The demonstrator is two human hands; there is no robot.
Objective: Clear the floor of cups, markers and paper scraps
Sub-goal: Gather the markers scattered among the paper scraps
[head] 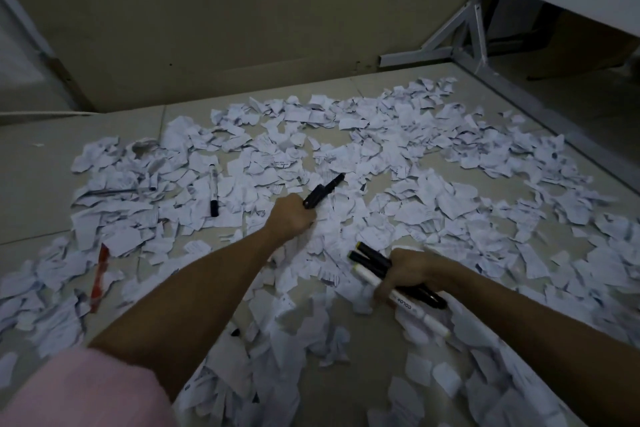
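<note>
Pink sleeve (79, 388) nearest; left hand (292, 217) outstretched gripping black marker (323, 191); right hand (412, 272) clutching marker bundle (372, 262)

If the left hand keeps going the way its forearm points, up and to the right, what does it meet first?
Only paper scraps, likely. The left hand already grips a black marker aimed that way; beyond its tip lie scraps, then bare floor and the wall. Depth is unclear.

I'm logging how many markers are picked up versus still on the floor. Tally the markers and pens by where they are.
In the left hand: 1 black marker
In the right hand: 3, two black markers and a white marker
Lying on the paper scraps: 3, a white marker with black cap, a dark pen, a red pen
Total: 7
</note>
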